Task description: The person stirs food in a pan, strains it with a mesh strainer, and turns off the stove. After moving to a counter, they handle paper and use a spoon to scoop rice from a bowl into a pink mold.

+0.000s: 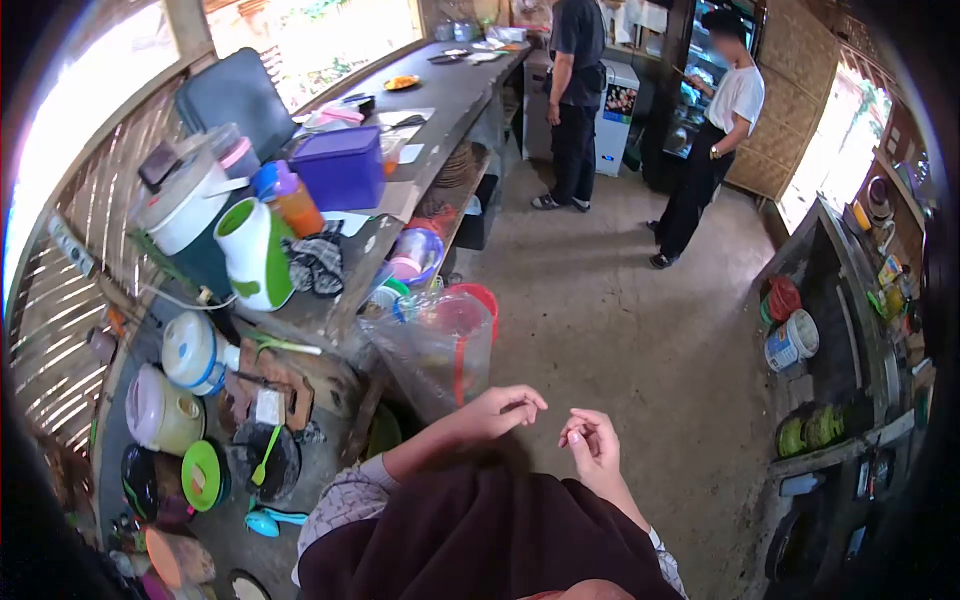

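My left hand (508,408) is held in front of my body with its fingers loosely bent and nothing visible in it. A little to its right, my right hand (593,440) is raised with curled fingers, the thumb apart from them, also holding nothing I can see. The two hands do not touch. Nearest to my left hand is a clear plastic bag (425,350) hanging by the counter's end, and a red bucket (485,300) shows behind it.
Along the left counter (440,105) are a purple box (340,168), a green-white appliance (250,255) and an orange bottle (297,208). A lime spatula (267,456) lies in a dark mortar (250,480). Two people stand ahead. Shelving (840,290) lines the right.
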